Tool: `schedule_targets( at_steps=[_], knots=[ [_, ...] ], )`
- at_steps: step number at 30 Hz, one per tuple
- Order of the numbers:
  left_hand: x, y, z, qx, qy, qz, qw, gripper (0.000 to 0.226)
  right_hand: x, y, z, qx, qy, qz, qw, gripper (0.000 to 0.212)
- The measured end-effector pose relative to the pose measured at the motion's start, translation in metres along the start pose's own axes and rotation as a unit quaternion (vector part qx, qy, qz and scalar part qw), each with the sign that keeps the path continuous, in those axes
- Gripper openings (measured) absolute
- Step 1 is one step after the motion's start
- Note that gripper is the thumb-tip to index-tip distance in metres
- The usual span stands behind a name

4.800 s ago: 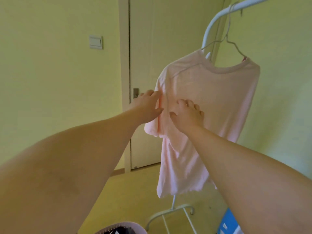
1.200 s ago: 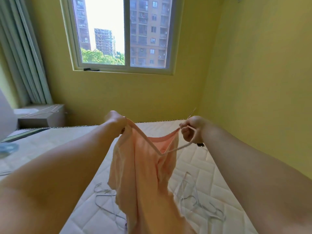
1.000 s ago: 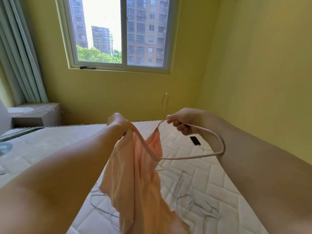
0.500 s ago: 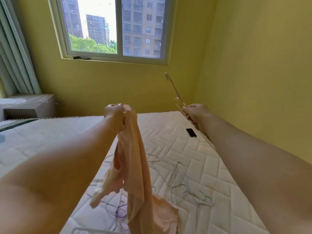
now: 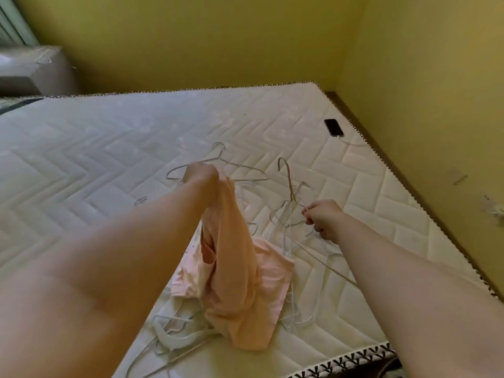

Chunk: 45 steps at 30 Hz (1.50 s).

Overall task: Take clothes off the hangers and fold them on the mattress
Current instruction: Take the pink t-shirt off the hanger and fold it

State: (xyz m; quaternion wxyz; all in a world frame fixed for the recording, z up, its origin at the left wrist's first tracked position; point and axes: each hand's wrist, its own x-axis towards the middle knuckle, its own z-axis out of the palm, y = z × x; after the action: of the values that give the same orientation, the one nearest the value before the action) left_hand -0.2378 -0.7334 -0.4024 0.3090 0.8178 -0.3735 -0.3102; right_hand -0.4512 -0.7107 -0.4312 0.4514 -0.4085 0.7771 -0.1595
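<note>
White quilted mattress (image 5: 109, 148) across most of the view, pushed into the corner of yellow walls (image 5: 191, 36); grey box-like unit (image 5: 35, 72) beyond its far left edge, blurred. Pink shirt (image 5: 234, 268) bunched and hanging from the left hand (image 5: 201, 175) above the middle of the mattress; lower part crumpled on the quilting near the front edge, draped over some of the loose hangers (image 5: 219, 156). Left hand clenched round the gathered top of the shirt, fingers out of sight behind the fabric. Right hand (image 5: 324, 216) just right of the shirt, low over the mattress, fingers curled and pinching a wire hanger (image 5: 289, 181); hook of that hanger pointing up and away, long wire running back under the right forearm. More loose hangers scattered flat around the shirt: one beyond the left hand, a tangle at the near left, several beneath the right hand. Dark phone (image 5: 333, 127) lying flat near the far right edge of the mattress, well apart from both hands; thin white cable (image 5: 354, 144) at its near end, trailing toward the wall.
</note>
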Motion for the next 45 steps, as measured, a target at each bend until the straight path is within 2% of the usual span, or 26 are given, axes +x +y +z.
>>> schedule_targets(
  at_steps=[1, 2, 3, 4, 7, 10, 11, 14, 17, 20, 22, 25, 29, 33, 35, 37, 39, 41, 45],
  knots=[
    [0.011, -0.006, 0.013, -0.154, -0.041, -0.109, 0.981, 0.035, 0.011, 0.008, 0.008, 0.012, -0.018, 0.017, 1.0, 0.018],
    [0.014, -0.011, 0.022, -0.189, -0.048, -0.119, 0.974, 0.036, 0.017, 0.012, 0.014, 0.017, -0.028, 0.031, 0.999, 0.018],
    [0.019, -0.018, 0.035, -0.111, -0.043, -0.076, 0.99, 0.036, 0.026, 0.018, 0.019, 0.018, -0.034, 0.037, 0.999, 0.019],
    [0.022, -0.023, 0.043, -0.099, -0.048, -0.072, 0.991, 0.036, 0.032, 0.021, 0.023, 0.027, -0.029, 0.043, 0.998, 0.019],
    [0.02, -0.026, 0.059, -0.14, -0.06, -0.076, 0.985, 0.034, 0.054, 0.025, 0.024, 0.018, 0.044, 0.02, 0.999, 0.029],
    [0.02, -0.025, 0.064, -0.184, -0.081, -0.113, 0.973, 0.018, 0.063, 0.027, 0.014, -0.128, 0.112, 0.046, 0.984, 0.043],
    [0.02, -0.023, 0.064, -0.184, -0.093, -0.114, 0.972, 0.013, 0.064, 0.027, 0.013, -0.128, 0.106, 0.049, 0.985, 0.045],
    [0.012, -0.012, 0.061, -0.192, -0.148, -0.09, 0.966, 0.005, 0.058, 0.018, 0.018, 0.014, 0.042, 0.005, 0.999, 0.036],
    [-0.001, 0.005, 0.05, -0.198, -0.195, -0.068, 0.958, 0.006, 0.032, -0.001, 0.023, 0.123, -0.093, -0.018, 0.988, 0.031],
    [-0.008, 0.019, 0.036, -0.169, -0.228, -0.041, 0.958, 0.007, 0.005, -0.027, 0.025, 0.118, -0.214, -0.064, 0.968, 0.038],
    [-0.011, 0.029, 0.022, -0.143, -0.25, -0.01, 0.958, 0.011, -0.015, -0.047, 0.025, 0.091, -0.241, -0.101, 0.961, 0.044],
    [-0.019, 0.048, -0.011, -0.139, -0.271, 0.043, 0.952, 0.012, -0.047, -0.075, 0.024, 0.068, -0.192, -0.148, 0.968, 0.043],
    [-0.034, 0.064, -0.068, -0.116, -0.313, 0.133, 0.933, 0.007, -0.092, -0.106, 0.02, 0.123, -0.074, -0.19, 0.971, 0.017],
    [-0.045, 0.066, -0.125, -0.104, -0.325, 0.194, 0.92, 0.009, -0.142, -0.136, 0.022, 0.16, -0.015, -0.21, 0.964, 0.024],
    [-0.051, 0.061, -0.15, -0.118, -0.342, 0.216, 0.907, 0.02, -0.172, -0.148, 0.025, 0.196, -0.013, -0.246, 0.949, 0.028],
    [-0.057, 0.056, -0.17, -0.109, -0.348, 0.255, 0.896, 0.043, -0.203, -0.159, 0.03, 0.225, -0.031, -0.291, 0.93, 0.033],
    [-0.064, 0.049, -0.189, -0.085, -0.371, 0.298, 0.875, 0.056, -0.236, -0.171, 0.038, 0.3, -0.043, -0.309, 0.901, 0.036],
    [-0.073, 0.042, -0.208, -0.072, -0.388, 0.318, 0.862, 0.043, -0.265, -0.18, 0.044, 0.386, -0.033, -0.284, 0.877, 0.033],
    [-0.083, 0.033, -0.236, 0.003, -0.316, 0.343, 0.885, 0.017, -0.302, -0.189, 0.049, 0.376, 0.06, -0.304, 0.873, 0.028]
  ],
)
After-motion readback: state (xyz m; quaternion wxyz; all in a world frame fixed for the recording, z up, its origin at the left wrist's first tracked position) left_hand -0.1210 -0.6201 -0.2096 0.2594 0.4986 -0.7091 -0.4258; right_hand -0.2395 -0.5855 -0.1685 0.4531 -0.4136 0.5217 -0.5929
